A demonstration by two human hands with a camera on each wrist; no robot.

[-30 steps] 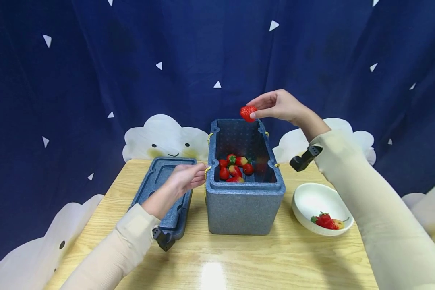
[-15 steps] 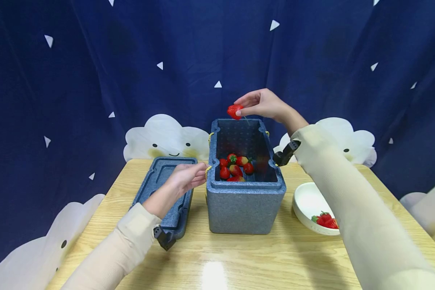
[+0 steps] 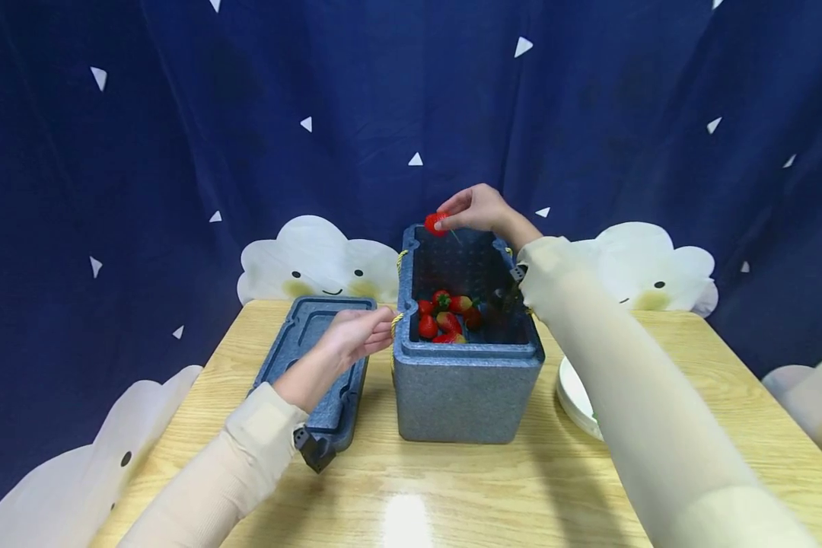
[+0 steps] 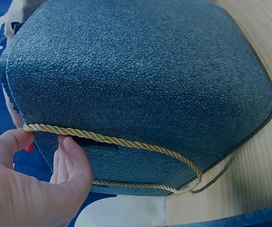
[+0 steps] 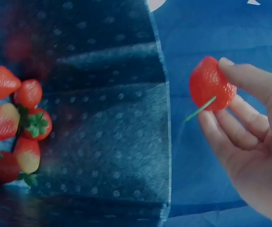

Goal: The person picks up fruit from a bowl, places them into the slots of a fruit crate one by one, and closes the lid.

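Note:
My right hand point(image 3: 478, 208) pinches a red strawberry point(image 3: 434, 224) between thumb and fingertips, over the far end of a dark blue-grey foam box point(image 3: 462, 403). In the right wrist view, a green stem sticks out of this strawberry point(image 5: 210, 82). Several more strawberries point(image 3: 448, 323) lie on the floor of the uncovered box. My left hand point(image 3: 352, 335) touches the box's left side near the rim. Up close in the left wrist view, its fingertips are right at a gold twisted rope point(image 4: 103, 138) that runs along that side.
Left of the box lies its lid point(image 3: 304, 339), partly behind my left forearm. A white bowl point(image 3: 575, 403) stands on the right, mostly hidden by my right sleeve. All stand on a light wooden table point(image 3: 383, 487) before a dark blue curtain point(image 3: 383, 91).
My right hand has carried the strawberry leftward over the box and, lately, a little lower. Its sleeve now covers more of the bowl. The left hand has stayed at the box.

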